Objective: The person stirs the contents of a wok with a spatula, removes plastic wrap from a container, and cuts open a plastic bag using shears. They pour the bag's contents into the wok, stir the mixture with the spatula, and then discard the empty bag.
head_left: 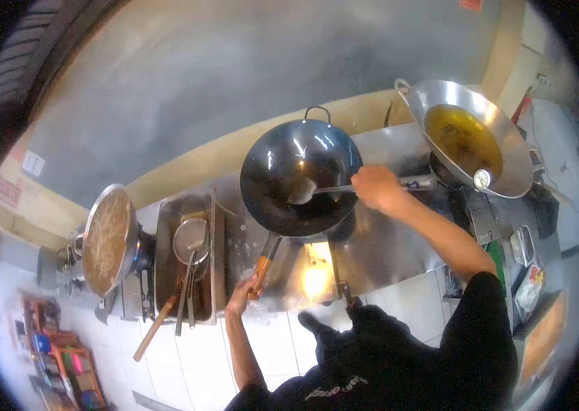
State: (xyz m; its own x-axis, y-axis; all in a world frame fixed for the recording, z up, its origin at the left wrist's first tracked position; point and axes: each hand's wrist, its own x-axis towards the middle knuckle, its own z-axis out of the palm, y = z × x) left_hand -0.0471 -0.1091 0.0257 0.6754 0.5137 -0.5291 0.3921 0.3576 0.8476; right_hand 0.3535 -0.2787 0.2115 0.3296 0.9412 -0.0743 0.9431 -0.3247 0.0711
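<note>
A dark wok (275, 154) with a loop at its far rim stands at the middle of the metal counter. My left hand (241, 294) is closed round its wooden handle (261, 270), at the near side. Above the wok's right rim, my right hand (378, 189) grips the long handle of a metal ladle (302, 191). The ladle's bowl is inside the wok, near its centre. Some light reflects off the wok's inner surface, and no food can be made out in it.
At the right, a wide metal pan (508, 130) holds yellow oil. A metal basin (219, 253) at the left contains strainers (191, 241) with long handles protruding. Further left is a large pan (108, 240) of brownish liquid. A grey wall panel (234, 75) rises behind the counter (399, 253).
</note>
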